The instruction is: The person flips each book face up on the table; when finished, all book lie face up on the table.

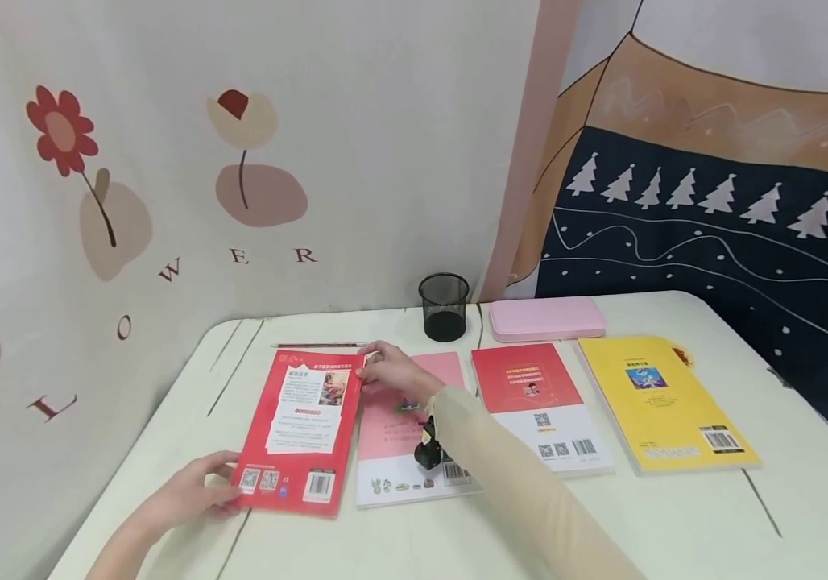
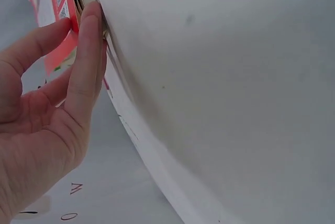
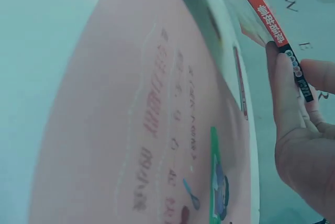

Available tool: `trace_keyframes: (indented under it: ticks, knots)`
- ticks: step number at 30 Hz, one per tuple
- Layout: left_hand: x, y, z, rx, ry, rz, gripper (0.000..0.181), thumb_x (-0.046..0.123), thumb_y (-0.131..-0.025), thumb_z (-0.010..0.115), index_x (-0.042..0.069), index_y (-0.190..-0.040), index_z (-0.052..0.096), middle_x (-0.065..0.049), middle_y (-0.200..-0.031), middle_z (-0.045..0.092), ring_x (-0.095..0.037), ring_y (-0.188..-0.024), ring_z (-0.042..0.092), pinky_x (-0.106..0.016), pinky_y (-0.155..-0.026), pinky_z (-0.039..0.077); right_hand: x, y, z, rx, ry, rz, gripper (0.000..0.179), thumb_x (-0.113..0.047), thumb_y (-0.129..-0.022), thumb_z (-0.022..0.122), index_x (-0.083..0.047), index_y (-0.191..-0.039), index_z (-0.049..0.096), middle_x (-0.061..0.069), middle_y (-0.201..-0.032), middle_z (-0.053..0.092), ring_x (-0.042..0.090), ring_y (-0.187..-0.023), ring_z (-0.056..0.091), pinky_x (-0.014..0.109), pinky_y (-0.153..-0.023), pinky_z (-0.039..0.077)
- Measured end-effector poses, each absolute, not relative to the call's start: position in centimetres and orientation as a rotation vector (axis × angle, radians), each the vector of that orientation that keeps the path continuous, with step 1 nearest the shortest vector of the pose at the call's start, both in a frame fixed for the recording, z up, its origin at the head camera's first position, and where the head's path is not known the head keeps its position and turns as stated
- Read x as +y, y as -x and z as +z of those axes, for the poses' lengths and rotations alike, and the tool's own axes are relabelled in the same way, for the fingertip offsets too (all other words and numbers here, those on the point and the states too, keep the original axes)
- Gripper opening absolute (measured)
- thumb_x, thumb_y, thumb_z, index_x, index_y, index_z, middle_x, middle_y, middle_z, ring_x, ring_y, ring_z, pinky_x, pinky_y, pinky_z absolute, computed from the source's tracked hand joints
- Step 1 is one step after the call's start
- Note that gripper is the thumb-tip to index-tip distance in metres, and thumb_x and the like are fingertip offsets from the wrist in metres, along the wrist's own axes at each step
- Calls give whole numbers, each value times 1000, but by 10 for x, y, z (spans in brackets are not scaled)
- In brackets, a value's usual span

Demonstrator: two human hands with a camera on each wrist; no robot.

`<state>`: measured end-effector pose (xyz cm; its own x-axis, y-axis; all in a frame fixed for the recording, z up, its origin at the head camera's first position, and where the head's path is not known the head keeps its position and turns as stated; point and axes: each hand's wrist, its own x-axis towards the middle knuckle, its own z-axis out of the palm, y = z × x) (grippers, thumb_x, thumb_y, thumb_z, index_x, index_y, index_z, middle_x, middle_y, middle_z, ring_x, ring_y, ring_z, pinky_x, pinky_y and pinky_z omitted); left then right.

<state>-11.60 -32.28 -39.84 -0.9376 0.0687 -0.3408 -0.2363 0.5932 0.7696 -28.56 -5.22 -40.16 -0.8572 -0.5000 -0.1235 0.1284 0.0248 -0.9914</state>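
L hand point(image 1: 200, 491) pinches lower-L corner of red bk point(image 1: 298, 471), just L of pink/white bk point(image 1: 388, 431); R hand point(image 1: 397, 372) grips red bk's upper-R edge. Next, going R: mesh cup point(image 1: 445, 325) nr back of table point(image 1: 784, 499), red/white bk point(image 1: 523, 379), pink case point(image 1: 548, 319) behind it, then yellow bk point(image 1: 664, 415).
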Motion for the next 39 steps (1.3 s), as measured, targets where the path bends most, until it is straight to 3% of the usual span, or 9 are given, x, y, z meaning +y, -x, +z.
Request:
trace_keyframes:
  ticks: [6,10,17,27,35,39]
  knots:
    - [-323,118,-397,2479,104,1220,60,19,-82,61,-19,-120,35,-11,-92,54,-22,-69,57,-35,-63,51,-39,282,-393,1773,468,-1993,36,5,-81,55,-1,-114,45,12,-88,54,20,-76,59,38,-80,46]
    - [-324,120,-393,2458,95,1252,56,26,-85,57,-14,-120,39,-9,-91,56,-21,-75,53,-34,-61,50,-31,280,-386,1655,448,-2077,35,5,-83,52,-1,-116,44,15,-93,53,22,-81,58,39,-81,46]
    - [-320,125,-383,2348,99,1537,51,24,-87,55,-8,-121,34,-11,-99,59,-23,-80,54,-29,-60,47,-17,282,-375,1611,391,-2125,35,2,-85,53,-3,-118,44,15,-98,54,23,-84,59,42,-83,44]
    - [-312,127,-376,2288,77,1714,55,17,-86,57,-11,-124,29,-11,-99,61,-26,-81,59,-33,-73,49,1,291,-372,1572,471,-2124,36,-3,-87,53,-7,-121,44,14,-104,57,21,-80,61,37,-80,46]
    - [-311,125,-376,2267,20,1774,59,16,-88,55,-5,-132,21,-6,-97,63,-25,-76,59,-31,-74,48,6,292,-365,1522,582,-2096,41,-5,-89,51,-11,-128,41,15,-111,53,23,-84,60,35,-80,47]
    - [-313,125,-376,2198,-54,1820,45,14,-89,52,7,-129,32,-5,-96,63,-22,-74,58,-32,-75,48,6,293,-362,1488,660,-2086,43,-3,-89,48,-9,-131,39,15,-116,50,25,-89,58,37,-83,44]
